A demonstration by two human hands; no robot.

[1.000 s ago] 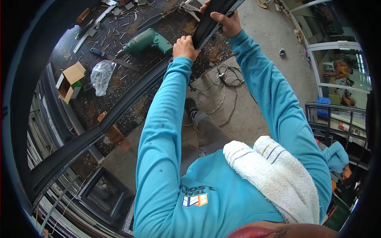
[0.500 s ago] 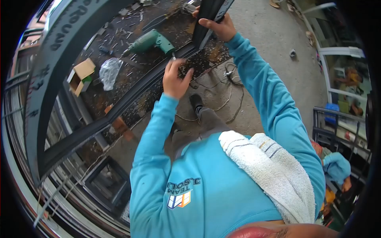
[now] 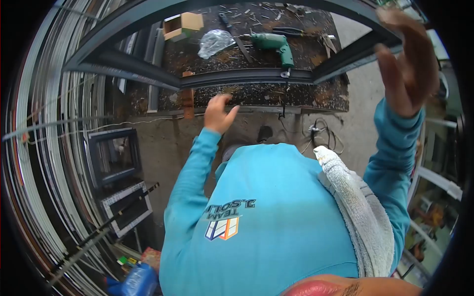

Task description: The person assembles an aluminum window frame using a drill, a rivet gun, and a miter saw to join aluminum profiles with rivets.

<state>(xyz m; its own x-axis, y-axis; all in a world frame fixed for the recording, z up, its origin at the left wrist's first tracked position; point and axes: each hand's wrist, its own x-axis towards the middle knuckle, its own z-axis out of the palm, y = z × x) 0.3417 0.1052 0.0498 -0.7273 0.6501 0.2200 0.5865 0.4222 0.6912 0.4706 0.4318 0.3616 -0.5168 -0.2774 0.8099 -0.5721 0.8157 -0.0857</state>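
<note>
A dark metal frame (image 3: 247, 77) stands on a dark worktable (image 3: 326, 98), its upper bar arching near the camera. My left hand (image 3: 218, 114) hovers near the table's front edge, fingers apart and nothing in it. At the frame's upper right corner, my right hand (image 3: 407, 64) is raised, motion-blurred, with thumb and fingers spread; whether it touches the frame is unclear. Behind the lower bar lies a green power drill (image 3: 271, 43). Left of the drill are a clear plastic bag (image 3: 216, 44) and an open cardboard box (image 3: 182, 25).
Pliers (image 3: 291, 31) and metal scraps lie on the table's far part. Long metal profiles (image 3: 54, 148) run down the left side, near two small frames (image 3: 114, 154) on the floor. Cables (image 3: 321, 129) lie below the table's right side. A blue bag (image 3: 139, 281) is at the lower left.
The view has turned, and the frame and drill now appear more level. My right hand has moved off the frame's upright, up and to the right. My left hand is away from the lower bar.
</note>
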